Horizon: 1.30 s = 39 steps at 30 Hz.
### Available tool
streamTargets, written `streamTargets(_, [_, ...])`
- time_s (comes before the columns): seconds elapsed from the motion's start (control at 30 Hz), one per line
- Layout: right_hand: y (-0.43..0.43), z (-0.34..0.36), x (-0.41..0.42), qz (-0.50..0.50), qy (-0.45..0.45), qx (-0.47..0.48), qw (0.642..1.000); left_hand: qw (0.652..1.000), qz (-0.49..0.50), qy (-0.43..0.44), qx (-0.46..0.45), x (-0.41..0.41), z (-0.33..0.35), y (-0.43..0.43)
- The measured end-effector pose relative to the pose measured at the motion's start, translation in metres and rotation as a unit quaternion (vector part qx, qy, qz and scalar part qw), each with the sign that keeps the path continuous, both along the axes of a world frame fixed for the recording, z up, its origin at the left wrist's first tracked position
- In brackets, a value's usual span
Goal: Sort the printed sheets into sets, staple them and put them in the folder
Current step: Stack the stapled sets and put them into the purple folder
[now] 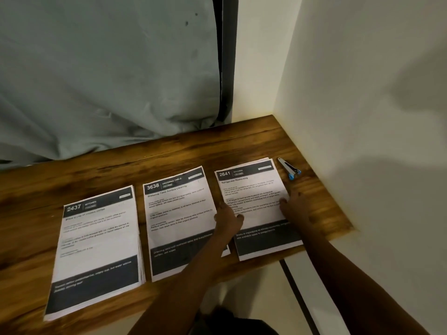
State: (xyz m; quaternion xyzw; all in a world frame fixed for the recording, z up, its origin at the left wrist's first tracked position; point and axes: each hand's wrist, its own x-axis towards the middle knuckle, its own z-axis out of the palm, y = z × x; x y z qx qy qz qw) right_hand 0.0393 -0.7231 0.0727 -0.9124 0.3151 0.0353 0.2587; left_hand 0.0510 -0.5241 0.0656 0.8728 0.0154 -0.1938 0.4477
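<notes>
3 stacks lie side by side on the wooden table (193, 151): stack 2437 (96, 250), stack 3638 (179, 213) and, rightmost, stack 2641 (256, 187), the stapler (289, 169) near its far right corner. The right hand (294, 209) touches stack 2641's right edge with straight fingers; the left hand (228, 216) rests on its left edge (blur hides any pinch).

My view is dim and warm, with soft shadows across the wall (362, 93) at right, slightly blurred print on the sheets (179, 213), and lens-bowed edges.
</notes>
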Motion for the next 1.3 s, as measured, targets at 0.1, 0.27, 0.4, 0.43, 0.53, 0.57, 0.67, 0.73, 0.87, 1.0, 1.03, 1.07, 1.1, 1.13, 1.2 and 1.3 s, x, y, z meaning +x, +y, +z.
streamTargets(0.1, [-0.002,0.002,0.005,0.002,0.019,0.027,0.999,0.999,0.017,0.028,-0.025,0.003,0.003,-0.008])
streamTargets(0.27, [-0.008,0.009,0.013,0.000,0.045,0.095,0.994,0.997,0.023,0.058,-0.043,0.006,0.014,-0.008])
streamTargets(0.4, [-0.012,0.011,0.018,-0.027,0.042,0.161,0.986,0.994,0.026,0.071,-0.078,0.007,0.024,-0.003])
streamTargets(0.43, [-0.012,0.013,0.020,-0.035,0.041,0.175,0.983,0.993,0.028,0.079,-0.086,0.007,0.025,-0.002])
streamTargets(0.53, [-0.012,0.018,0.021,-0.053,0.041,0.173,0.983,0.985,0.042,0.109,-0.127,0.007,0.027,0.000])
streamTargets(0.57, [-0.011,0.023,0.021,-0.050,0.033,0.165,0.984,0.980,0.050,0.124,-0.147,0.007,0.029,0.000])
streamTargets(0.67, [-0.004,0.046,0.024,-0.002,-0.010,0.121,0.993,0.964,0.084,0.151,-0.202,0.010,0.040,0.002])
streamTargets(0.73, [0.006,0.069,0.029,0.028,-0.049,0.094,0.994,0.957,0.103,0.147,-0.229,0.013,0.048,0.004])
streamTargets(0.87, [0.031,0.118,0.040,0.034,-0.100,0.111,0.988,0.954,0.133,0.100,-0.251,0.023,0.067,0.019])
streamTargets(1.0, [0.065,0.148,0.050,0.049,-0.127,0.201,0.970,0.945,0.189,0.040,-0.263,0.034,0.082,0.057])
streamTargets(1.03, [0.076,0.152,0.052,0.055,-0.126,0.226,0.964,0.943,0.206,0.027,-0.261,0.036,0.083,0.069])
streamTargets(1.07, [0.087,0.154,0.053,0.062,-0.128,0.256,0.956,0.939,0.222,0.013,-0.263,0.038,0.083,0.083])
streamTargets(1.1, [0.100,0.153,0.055,0.068,-0.128,0.288,0.947,0.935,0.240,0.001,-0.262,0.040,0.081,0.098])
streamTargets(1.13, [0.113,0.151,0.056,0.067,-0.127,0.325,0.935,0.931,0.255,-0.011,-0.263,0.042,0.079,0.114])
streamTargets(1.2, [0.140,0.144,0.058,0.060,-0.086,0.402,0.910,0.927,0.275,-0.029,-0.254,0.044,0.072,0.147])
streamTargets(1.3, [0.180,0.131,0.060,0.079,0.003,0.458,0.885,0.934,0.293,-0.040,-0.202,0.042,0.065,0.193])
